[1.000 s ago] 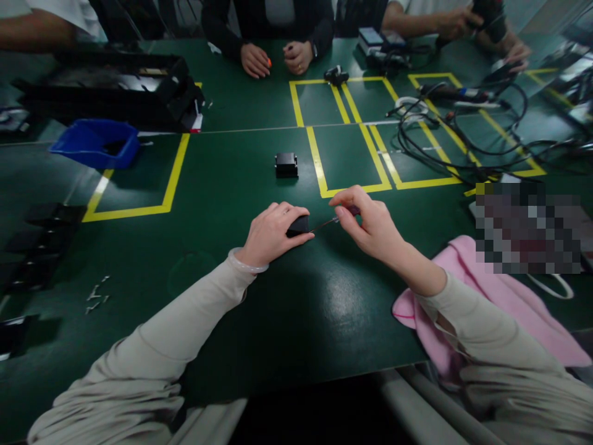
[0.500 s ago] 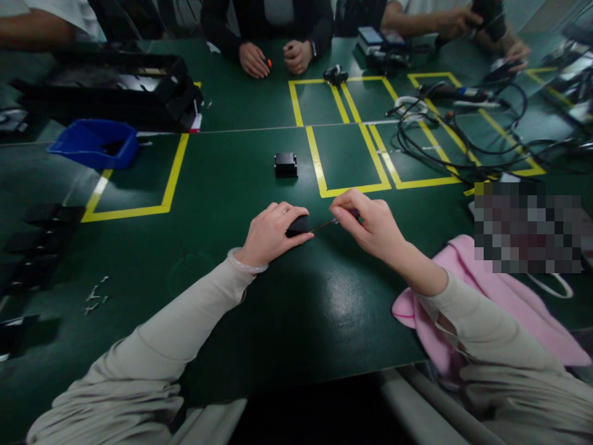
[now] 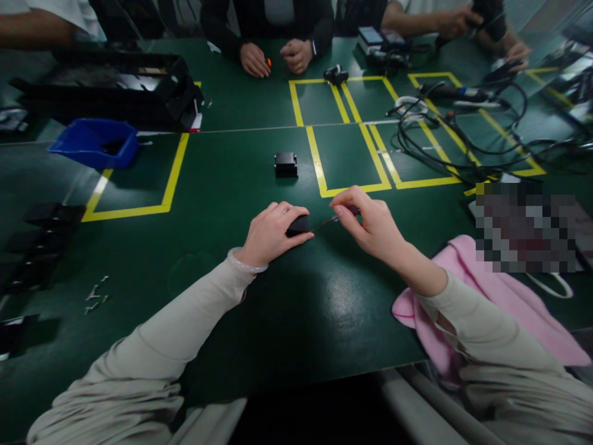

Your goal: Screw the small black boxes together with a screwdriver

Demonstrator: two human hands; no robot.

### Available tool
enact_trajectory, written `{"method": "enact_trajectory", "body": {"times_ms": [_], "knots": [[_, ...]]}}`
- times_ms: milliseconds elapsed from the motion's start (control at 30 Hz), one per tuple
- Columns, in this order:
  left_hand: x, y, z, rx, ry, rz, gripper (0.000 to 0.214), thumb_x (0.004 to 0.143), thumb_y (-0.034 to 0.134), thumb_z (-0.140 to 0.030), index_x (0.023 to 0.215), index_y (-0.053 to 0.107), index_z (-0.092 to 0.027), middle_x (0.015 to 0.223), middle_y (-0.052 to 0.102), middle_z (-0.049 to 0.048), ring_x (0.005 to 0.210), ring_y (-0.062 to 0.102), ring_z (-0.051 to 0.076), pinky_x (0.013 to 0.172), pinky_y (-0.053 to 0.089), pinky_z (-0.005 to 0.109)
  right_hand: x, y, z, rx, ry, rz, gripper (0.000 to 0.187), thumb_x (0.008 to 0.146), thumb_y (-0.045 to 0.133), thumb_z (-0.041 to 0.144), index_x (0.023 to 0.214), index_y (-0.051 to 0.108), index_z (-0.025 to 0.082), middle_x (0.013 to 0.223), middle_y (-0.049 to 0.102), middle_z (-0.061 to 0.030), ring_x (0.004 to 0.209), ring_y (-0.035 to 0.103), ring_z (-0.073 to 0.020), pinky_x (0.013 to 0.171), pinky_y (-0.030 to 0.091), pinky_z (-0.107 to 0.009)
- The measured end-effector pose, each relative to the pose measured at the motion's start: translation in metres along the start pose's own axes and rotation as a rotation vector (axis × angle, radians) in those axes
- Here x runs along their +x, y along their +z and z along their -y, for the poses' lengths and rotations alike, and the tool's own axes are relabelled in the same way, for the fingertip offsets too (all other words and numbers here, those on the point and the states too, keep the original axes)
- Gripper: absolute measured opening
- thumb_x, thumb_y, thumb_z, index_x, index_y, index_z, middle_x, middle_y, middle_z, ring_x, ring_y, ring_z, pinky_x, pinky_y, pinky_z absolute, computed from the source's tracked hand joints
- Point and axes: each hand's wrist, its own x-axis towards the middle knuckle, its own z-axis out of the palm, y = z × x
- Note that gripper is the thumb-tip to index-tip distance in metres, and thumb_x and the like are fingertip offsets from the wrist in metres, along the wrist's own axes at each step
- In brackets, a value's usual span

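A small black block (image 3: 298, 226) rests on the green table, gripped between the thumb and fingers of my left hand (image 3: 272, 232). My right hand (image 3: 368, 222) is closed round the handle of a screwdriver (image 3: 328, 220), whose thin shaft points left. Its tip meets the right end of the block, near my left thumb; the exact contact point is too small to make out. Beyond my hands sits a second black block (image 3: 286, 164) with shiny bits at its sides. Several small screws (image 3: 95, 296) lie loose on the table at the left.
A blue bin (image 3: 95, 145) and black trays (image 3: 106, 93) stand at the left, with more black blocks (image 3: 37, 238) nearer. Cables (image 3: 463, 142) tangle at the right, above a pink cloth (image 3: 486, 303). A person's hands (image 3: 278, 59) rest across the table.
My right hand has shifted very slightly, and the screwdriver's handle has turned or risen a little. My left hand and the block look unmoved.
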Motion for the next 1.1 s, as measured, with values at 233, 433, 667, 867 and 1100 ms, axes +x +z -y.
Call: {"method": "enact_trajectory", "body": {"times_ms": [233, 433, 667, 867, 1100], "knots": [[0.000, 0.000, 0.000, -0.001, -0.005, 0.000, 0.048, 0.095, 0.061, -0.060, 0.125, 0.065, -0.023, 0.112, 0.068, 0.0070, 0.100, 0.061, 0.025, 0.085, 0.047, 0.036, 0.000, 0.002, -0.002, 0.003, -0.033, -0.028, 0.013, 0.103, 0.051, 0.030, 0.100, 0.059, 0.020, 0.077, 0.065, 0.0001, 0.062, 0.062, -0.0129, 0.060, 0.045, -0.024], [-0.001, 0.001, 0.001, 0.000, 0.007, -0.010, 0.047, 0.095, 0.061, -0.060, 0.125, 0.064, -0.024, 0.113, 0.069, 0.0065, 0.100, 0.061, 0.025, 0.086, 0.047, 0.036, -0.001, 0.004, -0.004, 0.008, 0.009, -0.061, 0.015, 0.103, 0.053, 0.034, 0.096, 0.059, 0.022, 0.073, 0.063, 0.0011, 0.060, 0.061, -0.0130, 0.057, 0.043, -0.024], [0.000, 0.001, 0.001, 0.007, 0.015, -0.014, 0.046, 0.095, 0.063, -0.058, 0.126, 0.064, -0.024, 0.114, 0.070, 0.0060, 0.100, 0.061, 0.024, 0.085, 0.047, 0.035, 0.001, 0.006, -0.007, 0.029, 0.020, -0.097, 0.017, 0.103, 0.054, 0.036, 0.093, 0.059, 0.022, 0.071, 0.063, 0.0011, 0.061, 0.061, -0.0133, 0.057, 0.043, -0.026], [0.001, 0.000, 0.000, 0.030, 0.024, -0.011, 0.045, 0.095, 0.063, -0.058, 0.124, 0.065, -0.024, 0.113, 0.070, 0.0057, 0.099, 0.061, 0.024, 0.083, 0.047, 0.036, -0.006, 0.006, -0.009, 0.043, 0.035, -0.170, 0.022, 0.102, 0.057, 0.038, 0.086, 0.058, 0.022, 0.070, 0.065, 0.0014, 0.057, 0.059, -0.0116, 0.055, 0.044, -0.025], [0.001, -0.001, -0.001, 0.045, 0.032, -0.013, 0.044, 0.095, 0.064, -0.058, 0.124, 0.066, -0.024, 0.113, 0.071, 0.0055, 0.099, 0.062, 0.024, 0.081, 0.046, 0.036, -0.012, 0.011, -0.011, 0.086, 0.046, -0.203, 0.013, 0.102, 0.055, 0.030, 0.093, 0.060, 0.022, 0.073, 0.064, 0.0021, 0.049, 0.052, -0.0083, 0.051, 0.042, -0.024]]}}
